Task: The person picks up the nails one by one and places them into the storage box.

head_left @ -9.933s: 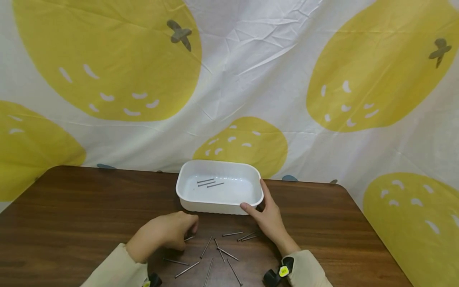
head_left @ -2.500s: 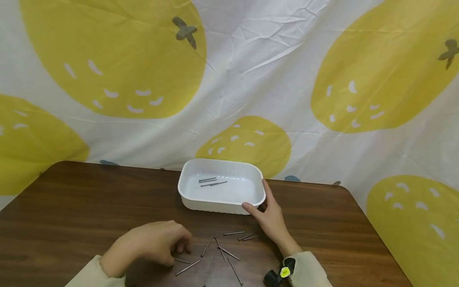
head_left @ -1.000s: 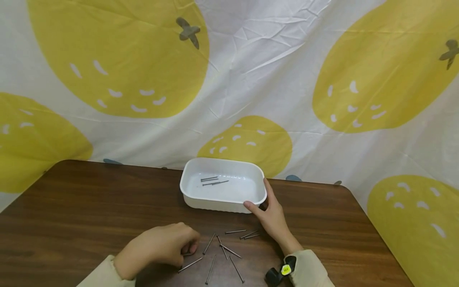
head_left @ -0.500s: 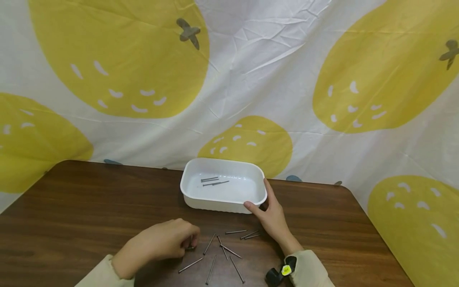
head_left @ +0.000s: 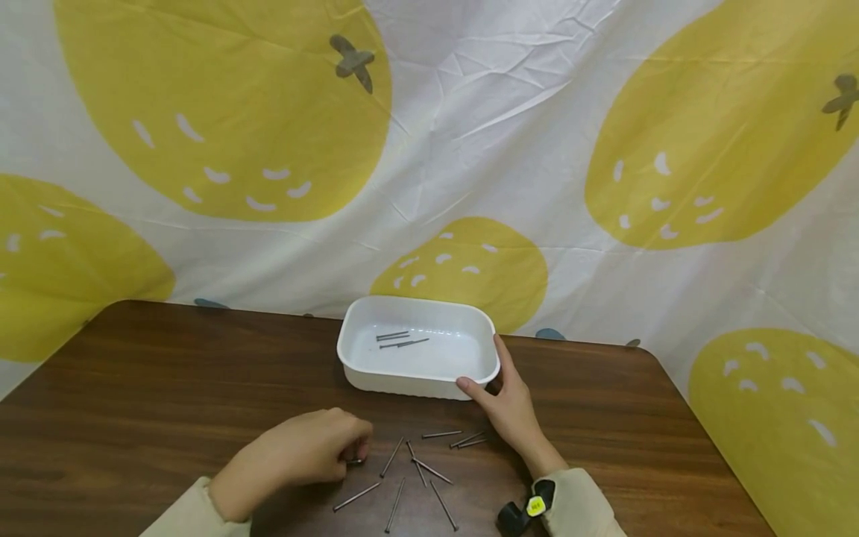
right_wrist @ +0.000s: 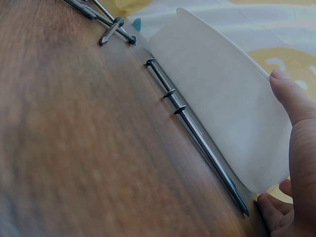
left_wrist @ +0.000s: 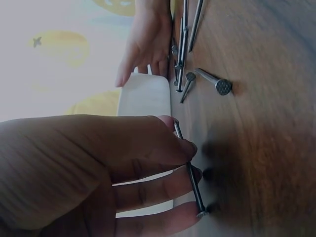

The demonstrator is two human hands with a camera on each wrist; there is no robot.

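My left hand (head_left: 302,451) is low over the front of the table, left of the scattered nails. In the left wrist view its thumb and fingers pinch a steel nail (left_wrist: 195,185), with the flat head toward the outer fingers. A white rectangular tub (head_left: 409,385) stands farther back, several nails (head_left: 412,343) lying on its floor. My right hand (head_left: 506,406) grips the tub's near right corner, thumb on the front rim and fingers around the side. The right wrist view shows that thumb (right_wrist: 289,94) over the rim.
Several loose nails lie between me and the tub: one nail (head_left: 357,496) near my left hand, a crossed pair (head_left: 432,470) in the middle, and a cluster (head_left: 470,439) beside my right wrist. A patterned cloth (head_left: 429,149) hangs behind the brown table (head_left: 201,358).
Since the oldest frame, another nail has come to lie in the tub. My left hand has picked up a nail from the table's left side and raised it slightly. My right hand stays on the tub.
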